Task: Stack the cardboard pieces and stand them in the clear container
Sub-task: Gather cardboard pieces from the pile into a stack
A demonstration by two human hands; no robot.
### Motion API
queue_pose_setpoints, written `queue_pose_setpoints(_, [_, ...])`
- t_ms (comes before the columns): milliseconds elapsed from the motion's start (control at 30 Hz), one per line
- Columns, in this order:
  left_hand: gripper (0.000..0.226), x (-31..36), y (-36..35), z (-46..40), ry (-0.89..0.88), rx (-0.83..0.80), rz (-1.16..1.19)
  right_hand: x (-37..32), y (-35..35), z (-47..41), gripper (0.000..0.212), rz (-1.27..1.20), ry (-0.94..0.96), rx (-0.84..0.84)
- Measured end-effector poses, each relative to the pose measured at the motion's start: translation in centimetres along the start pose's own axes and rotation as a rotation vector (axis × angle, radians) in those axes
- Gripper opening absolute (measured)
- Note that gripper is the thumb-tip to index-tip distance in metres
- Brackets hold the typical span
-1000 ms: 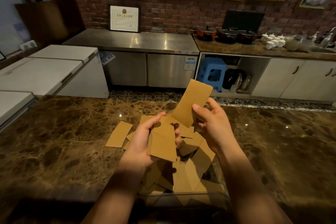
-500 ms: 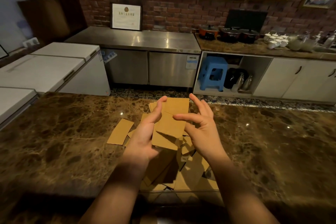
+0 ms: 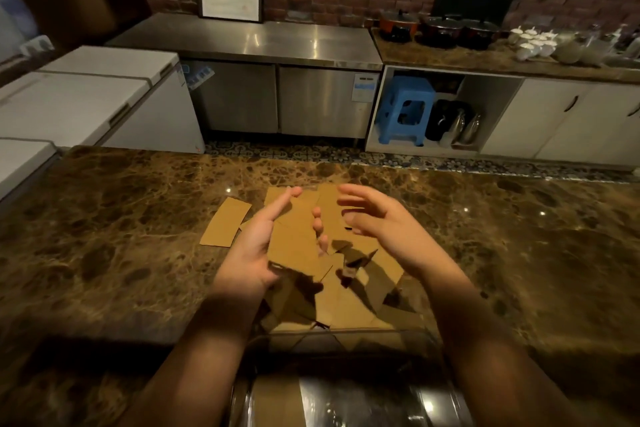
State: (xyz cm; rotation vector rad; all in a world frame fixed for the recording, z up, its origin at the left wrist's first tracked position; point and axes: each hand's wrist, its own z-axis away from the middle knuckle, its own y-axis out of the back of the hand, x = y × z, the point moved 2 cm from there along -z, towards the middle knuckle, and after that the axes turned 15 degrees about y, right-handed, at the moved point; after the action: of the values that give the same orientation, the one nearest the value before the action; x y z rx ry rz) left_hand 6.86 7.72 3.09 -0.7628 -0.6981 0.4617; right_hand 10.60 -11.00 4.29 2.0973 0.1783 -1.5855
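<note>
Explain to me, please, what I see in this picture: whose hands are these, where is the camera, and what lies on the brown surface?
No machine is here: a person works with two bare hands. The one camera sits on the person's head and looks forward and down, so both arms reach in from below. The left hand holds a small stack of cardboard pieces. The right hand is open beside the stack and holds nothing. On the marble counter lies a loose pile of cardboard pieces, and one single piece lies apart on the left. At the bottom edge stands the clear container, with cardboard already visible in it.
</note>
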Motion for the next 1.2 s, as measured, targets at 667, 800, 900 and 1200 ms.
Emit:
queue_pose_setpoints(667, [0.036,0.2,1.6,-1.6,-0.018,0.098,0.089,8.2,3.7,0.3,0.059,0.423,-0.645,-0.079])
queue_pose_setpoints(800, [0.03,0.1,1.5,-2.0,-0.036,0.083,0.094,6.2,5.1,0.2,0.049,0.259,-0.472,0.101])
queue_pose_setpoints(900, [0.026,0.1,1.2,-2.2,-0.044,0.084,0.075,4.4,6.2,0.0,0.05,0.21,-0.337,0.244])
queue_pose_setpoints(1200, [0.023,0.4,-0.3,-1.5,-0.076,0.078,-0.054,-2.3,8.8,-1.4,0.045,-0.383,-0.099,0.316])
